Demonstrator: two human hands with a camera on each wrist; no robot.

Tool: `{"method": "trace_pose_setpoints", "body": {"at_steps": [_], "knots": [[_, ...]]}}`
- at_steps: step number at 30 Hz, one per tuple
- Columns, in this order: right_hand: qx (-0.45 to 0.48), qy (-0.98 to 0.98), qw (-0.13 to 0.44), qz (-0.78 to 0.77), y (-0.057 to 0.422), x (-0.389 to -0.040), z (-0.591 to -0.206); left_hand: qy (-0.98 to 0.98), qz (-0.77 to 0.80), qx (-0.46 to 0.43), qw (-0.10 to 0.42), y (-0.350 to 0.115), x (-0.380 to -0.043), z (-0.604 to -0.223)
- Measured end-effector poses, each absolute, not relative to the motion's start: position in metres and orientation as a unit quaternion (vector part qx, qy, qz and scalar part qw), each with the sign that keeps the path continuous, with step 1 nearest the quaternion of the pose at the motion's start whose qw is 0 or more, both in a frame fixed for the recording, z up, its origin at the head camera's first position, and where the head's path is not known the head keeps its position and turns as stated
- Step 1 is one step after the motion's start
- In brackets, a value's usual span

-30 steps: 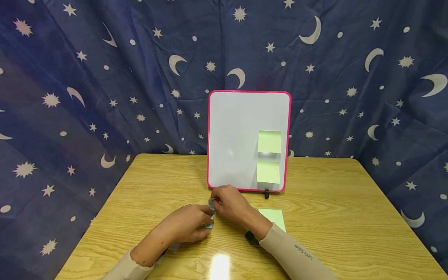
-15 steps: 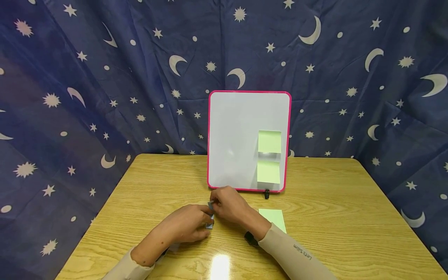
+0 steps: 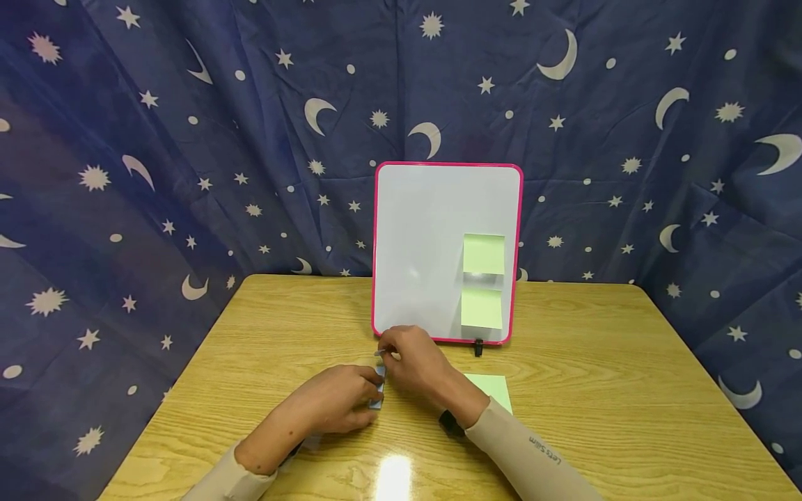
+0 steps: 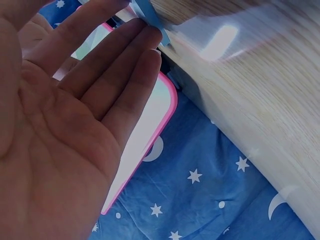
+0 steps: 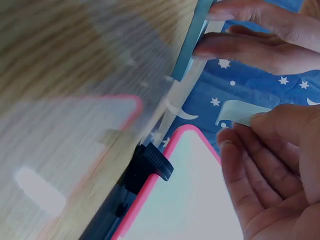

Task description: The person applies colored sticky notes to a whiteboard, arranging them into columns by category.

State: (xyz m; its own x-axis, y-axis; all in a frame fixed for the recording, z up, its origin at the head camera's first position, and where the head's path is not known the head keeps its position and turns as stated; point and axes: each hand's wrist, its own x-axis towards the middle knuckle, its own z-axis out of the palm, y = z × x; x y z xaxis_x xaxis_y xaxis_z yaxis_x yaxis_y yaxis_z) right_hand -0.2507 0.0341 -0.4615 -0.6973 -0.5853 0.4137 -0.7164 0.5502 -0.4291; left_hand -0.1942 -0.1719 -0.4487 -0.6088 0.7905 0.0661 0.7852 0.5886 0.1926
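"What finish does the table (image 3: 595, 362) show?"
"Glossy wood grain; the backdrop (image 3: 250, 42), creased cloth."
"And the whiteboard (image 3: 420, 236)?"
"Smooth, shiny, its frame (image 4: 173, 95) plastic-looking; green notes (image 3: 482, 254), matt paper; blue pad (image 5: 190, 45), paper."

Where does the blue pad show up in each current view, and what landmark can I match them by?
Head: blue pad below centre, touched by the left hand.
Left wrist: blue pad at the top, just left of the middle.
Right wrist: blue pad near the top, right of centre.
Shared landmark: the pink-framed whiteboard, in all three.
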Motion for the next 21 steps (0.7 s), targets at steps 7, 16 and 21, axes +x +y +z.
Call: {"method": "trace_pose_setpoints", "body": {"at_steps": [7, 16, 21], "knots": [[0.386, -0.853, 0.157, 0.314, 0.038, -0.252, -0.457, 0.893, 0.100, 0.439, 0.026, -0.172, -0.195, -0.448], [0.436, -0.809, 0.256, 0.300, 0.042, -0.257, -0.458, 0.893, 0.108, 0.435, 0.040, -0.175, -0.197, -0.448], [0.448, -0.791, 0.299, 0.290, 0.046, -0.258, -0.457, 0.893, 0.121, 0.431, 0.050, -0.177, -0.200, -0.449]]}}
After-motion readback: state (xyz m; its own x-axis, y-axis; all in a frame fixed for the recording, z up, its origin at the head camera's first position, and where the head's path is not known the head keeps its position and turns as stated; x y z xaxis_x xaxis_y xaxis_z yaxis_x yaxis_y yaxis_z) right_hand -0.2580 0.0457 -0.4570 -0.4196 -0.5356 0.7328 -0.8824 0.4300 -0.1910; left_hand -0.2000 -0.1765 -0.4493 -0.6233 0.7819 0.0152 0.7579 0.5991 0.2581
